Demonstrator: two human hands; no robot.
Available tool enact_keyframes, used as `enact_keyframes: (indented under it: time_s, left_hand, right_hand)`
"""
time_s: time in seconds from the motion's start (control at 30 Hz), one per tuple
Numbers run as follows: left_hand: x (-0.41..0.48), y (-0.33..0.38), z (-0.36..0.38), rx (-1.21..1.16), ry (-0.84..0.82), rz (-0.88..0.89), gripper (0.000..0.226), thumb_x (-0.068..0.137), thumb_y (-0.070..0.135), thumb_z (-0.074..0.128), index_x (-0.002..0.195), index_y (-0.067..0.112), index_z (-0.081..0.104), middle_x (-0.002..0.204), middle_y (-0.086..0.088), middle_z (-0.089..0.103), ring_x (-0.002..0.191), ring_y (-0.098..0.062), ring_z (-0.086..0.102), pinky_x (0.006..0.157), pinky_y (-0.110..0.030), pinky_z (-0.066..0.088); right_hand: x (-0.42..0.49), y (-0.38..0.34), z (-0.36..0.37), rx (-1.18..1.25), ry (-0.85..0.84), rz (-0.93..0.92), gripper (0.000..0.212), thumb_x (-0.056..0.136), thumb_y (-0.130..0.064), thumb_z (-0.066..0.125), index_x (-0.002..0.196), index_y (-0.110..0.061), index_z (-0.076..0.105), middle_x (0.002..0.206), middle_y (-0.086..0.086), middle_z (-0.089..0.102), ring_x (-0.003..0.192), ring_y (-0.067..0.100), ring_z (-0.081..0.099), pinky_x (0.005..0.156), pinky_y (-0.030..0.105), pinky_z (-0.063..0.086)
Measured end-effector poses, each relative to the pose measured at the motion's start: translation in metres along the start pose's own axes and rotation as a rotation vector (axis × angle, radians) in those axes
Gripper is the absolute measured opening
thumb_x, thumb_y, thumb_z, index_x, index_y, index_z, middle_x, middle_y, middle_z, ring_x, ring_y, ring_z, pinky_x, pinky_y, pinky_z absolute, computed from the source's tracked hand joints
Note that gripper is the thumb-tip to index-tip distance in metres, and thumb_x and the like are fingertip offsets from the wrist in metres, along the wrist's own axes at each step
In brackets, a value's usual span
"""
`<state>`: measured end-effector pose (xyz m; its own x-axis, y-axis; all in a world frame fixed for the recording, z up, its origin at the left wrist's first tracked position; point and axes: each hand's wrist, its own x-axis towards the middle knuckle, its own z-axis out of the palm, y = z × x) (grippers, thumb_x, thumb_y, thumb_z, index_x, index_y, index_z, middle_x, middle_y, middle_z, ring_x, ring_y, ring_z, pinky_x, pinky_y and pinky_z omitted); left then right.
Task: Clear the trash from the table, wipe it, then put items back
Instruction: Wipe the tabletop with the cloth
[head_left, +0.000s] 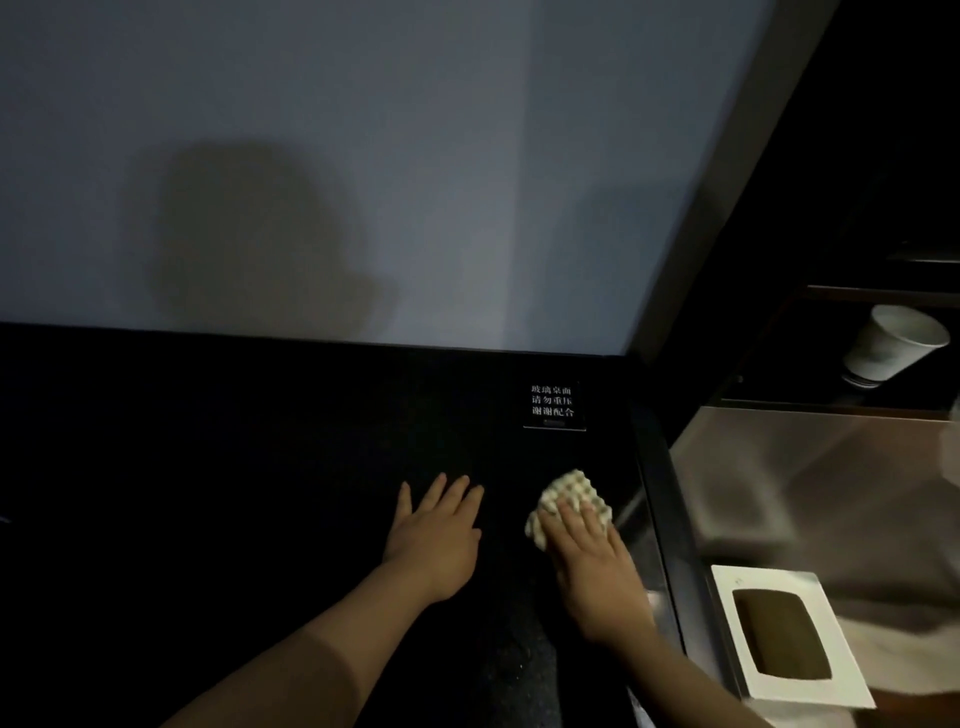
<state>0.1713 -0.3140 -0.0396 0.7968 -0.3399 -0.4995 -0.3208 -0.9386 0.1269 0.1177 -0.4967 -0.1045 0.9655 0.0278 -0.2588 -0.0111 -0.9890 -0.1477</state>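
Head view: wiping the counter.
Right hand, fingers flat, presses cloth; left hand lies open beside it. Keep pressure light, strokes overlapping.

Worktop: uniform black, no visible pattern, with faint pale speckling towards the near edge.

Cloth: cream to off-white, with a raised waffle grid of small squares.

Wall: pale grey-blue and plain, with one large darker grey shadow patch left of centre.

Sign: black ground, three rows of white characters.

Strip along the wall's right edge: mid grey.

Cup: white and plain.

Box: white face with a dark olive-brown opening.

Side surface: brownish grey, blurred, with streaky lighter and darker patches.
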Motion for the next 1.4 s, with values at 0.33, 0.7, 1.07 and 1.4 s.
enact_keyframes:
  time_s: [0.33,0.7,1.07,1.4]
  left_hand:
    - [0.017,0.003,-0.003,-0.001,0.022,-0.062,0.056,0.103,0.036,0.019,0.152,0.022,-0.005,0.160,0.000,-0.012,0.147,-0.019,-0.012,0.118,-0.046,-0.007]
    - [0.046,-0.006,-0.010,0.033,0.221,-0.053,0.045,0.104,0.028,0.024,0.149,0.022,0.025,0.158,-0.001,0.020,0.145,-0.016,0.019,0.121,-0.037,0.009]
    - [0.047,-0.008,-0.001,0.042,0.223,-0.062,0.047,0.104,0.028,0.021,0.151,0.024,0.017,0.160,0.002,0.012,0.147,-0.014,0.012,0.120,-0.036,0.008]
    - [0.026,0.003,-0.008,0.021,0.020,-0.081,0.051,0.104,0.034,0.017,0.152,0.021,0.006,0.161,-0.001,-0.003,0.148,-0.017,-0.001,0.119,-0.043,0.001]
  right_hand:
    - [-0.002,0.041,-0.024,0.118,0.072,0.239,0.067,0.085,-0.033,0.006,0.152,-0.026,0.005,0.160,0.001,-0.004,0.147,0.020,-0.007,0.118,0.035,-0.001]
    - [0.088,0.073,-0.051,0.122,0.128,0.205,0.054,0.101,-0.021,0.029,0.151,-0.025,0.011,0.160,0.004,0.002,0.148,0.022,0.000,0.117,0.033,0.005]
    - [0.124,0.089,-0.064,0.097,0.145,0.168,0.051,0.100,-0.020,0.033,0.149,-0.018,0.022,0.157,0.008,0.018,0.144,0.028,0.016,0.114,0.035,0.015]
    - [-0.017,0.084,-0.002,0.106,0.231,0.081,0.059,0.068,-0.024,0.049,0.127,-0.017,0.048,0.122,0.013,0.064,0.106,0.039,0.064,0.095,0.034,0.046]
